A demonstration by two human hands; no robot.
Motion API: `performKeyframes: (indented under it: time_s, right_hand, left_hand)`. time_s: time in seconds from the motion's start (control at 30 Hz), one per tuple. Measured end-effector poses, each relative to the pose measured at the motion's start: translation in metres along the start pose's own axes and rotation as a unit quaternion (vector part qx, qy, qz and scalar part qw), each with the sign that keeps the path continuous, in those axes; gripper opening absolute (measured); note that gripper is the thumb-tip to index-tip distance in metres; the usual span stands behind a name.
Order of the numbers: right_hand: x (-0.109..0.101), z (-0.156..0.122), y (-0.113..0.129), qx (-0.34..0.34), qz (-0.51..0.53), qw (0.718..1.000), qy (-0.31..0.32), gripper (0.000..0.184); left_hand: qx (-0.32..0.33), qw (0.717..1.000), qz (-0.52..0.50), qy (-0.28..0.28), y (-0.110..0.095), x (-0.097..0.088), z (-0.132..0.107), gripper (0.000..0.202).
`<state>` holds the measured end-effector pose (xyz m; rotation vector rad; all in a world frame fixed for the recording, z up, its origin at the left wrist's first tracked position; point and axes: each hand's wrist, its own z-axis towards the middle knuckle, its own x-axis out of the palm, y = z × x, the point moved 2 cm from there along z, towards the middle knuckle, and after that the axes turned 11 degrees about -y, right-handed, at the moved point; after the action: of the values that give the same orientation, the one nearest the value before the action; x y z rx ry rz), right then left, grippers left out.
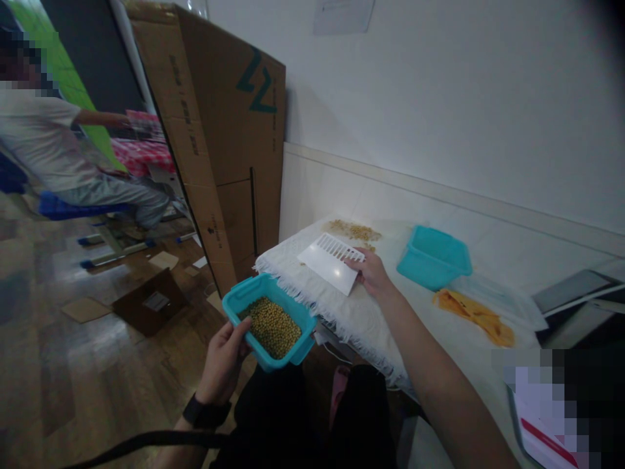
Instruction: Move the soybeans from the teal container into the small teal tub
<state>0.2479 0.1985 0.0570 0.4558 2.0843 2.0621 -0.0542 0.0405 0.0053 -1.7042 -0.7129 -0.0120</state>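
My left hand [228, 355] grips the near-left rim of a turquoise plastic container [305, 317], thumb over the edge. It is held beside the table's fringed edge, and soybeans [274, 326] cover its bottom. Over the white tablecloth [288, 257], my right hand [374, 272] is closed on the right side of a white slotted scraper [332, 264], a flat plate with a row of long slots along its far side. Just beyond the scraper, loose soybeans [359, 231] lie scattered on the cloth.
A second turquoise container [432, 260] stands right of the scraper, with an orange cloth [473, 316] and a clear lid [502, 299] near it. A tall cardboard box [234, 143] rises at the table's left end. Further left, a person [53, 143] sits on a blue chair.
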Motion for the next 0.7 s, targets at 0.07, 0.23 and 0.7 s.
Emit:
performKeyframes:
  time_s: [0.07, 0.23, 0.7]
  right_hand:
    - [0.002, -0.002, 0.001, -0.002, 0.003, 1.0, 0.014, 0.05]
    - [0.001, -0.003, 0.0, 0.01, -0.014, 0.999, 0.033, 0.053]
    - [0.013, -0.024, 0.007, 0.023, -0.021, 0.982, 0.189, 0.054]
  left_hand:
    - [0.0, 1.0, 0.001, -0.001, 0.0, 0.0, -0.001, 0.016]
    - [0.004, 1.0, 0.002, -0.002, -0.002, 0.001, 0.0, 0.017]
    - [0.014, 1.0, 0.014, 0.0, -0.002, 0.0, 0.006, 0.016]
